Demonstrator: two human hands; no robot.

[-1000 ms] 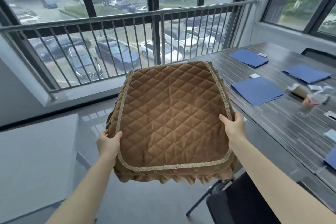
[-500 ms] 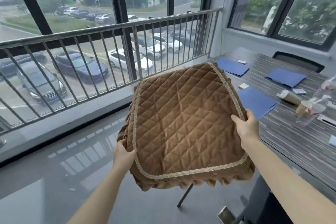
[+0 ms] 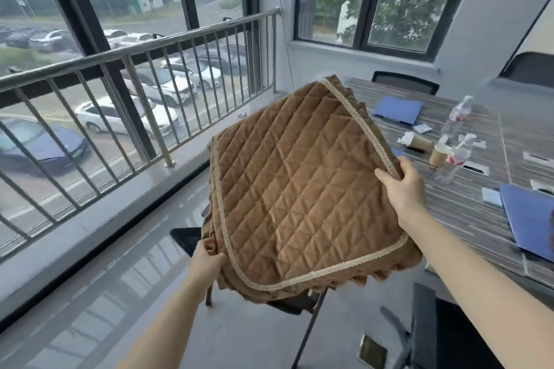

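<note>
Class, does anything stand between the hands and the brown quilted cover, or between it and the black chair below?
Nothing visible does. The left hand and right hand grip the cover by its edges, and it hangs just above the chair, whose seat it mostly hides.

Two slim bare forearms; left grip (image 3: 207, 260), right grip (image 3: 404, 186) both bare human hands, ungloved.
</note>
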